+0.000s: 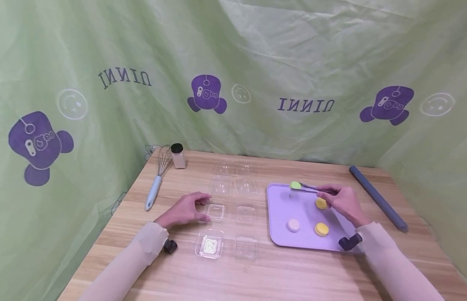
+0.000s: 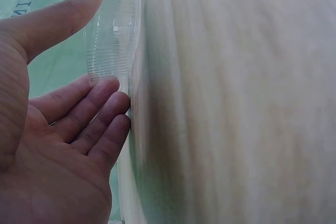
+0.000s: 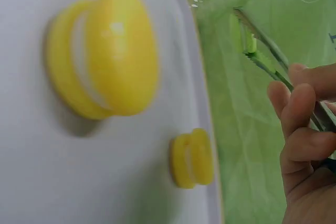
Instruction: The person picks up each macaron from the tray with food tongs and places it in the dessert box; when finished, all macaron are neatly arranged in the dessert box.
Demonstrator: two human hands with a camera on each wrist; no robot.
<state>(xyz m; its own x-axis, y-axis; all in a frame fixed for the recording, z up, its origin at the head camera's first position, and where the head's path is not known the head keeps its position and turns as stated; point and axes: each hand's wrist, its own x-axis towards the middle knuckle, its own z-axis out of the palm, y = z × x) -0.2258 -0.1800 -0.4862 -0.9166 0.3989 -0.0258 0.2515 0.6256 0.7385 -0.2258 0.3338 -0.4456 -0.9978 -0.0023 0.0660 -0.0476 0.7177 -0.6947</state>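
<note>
My right hand (image 1: 344, 203) grips dark tongs (image 1: 310, 187), whose tips pinch a green macaron (image 1: 295, 185) above the lilac tray (image 1: 272, 217). Two yellow macarons (image 1: 321, 229) and a pale pink macaron (image 1: 293, 225) lie on that tray. In the right wrist view the yellow ones loom close, and the green macaron (image 3: 242, 35) is partly hidden by the tongs. My left hand (image 1: 186, 208) is beside a small clear plastic container (image 1: 216, 212), thumb and fingers spread around its left side. The left wrist view shows fingertips (image 2: 107, 85) right at the container's ribbed wall (image 2: 110, 51).
More clear plastic containers (image 1: 210, 244) stand in two columns left of the tray, with domed lids (image 1: 223, 185) behind. A whisk (image 1: 154, 192) and a black-capped jar (image 1: 178, 156) are at the back left. A blue-grey rod (image 1: 378, 198) lies right of the tray.
</note>
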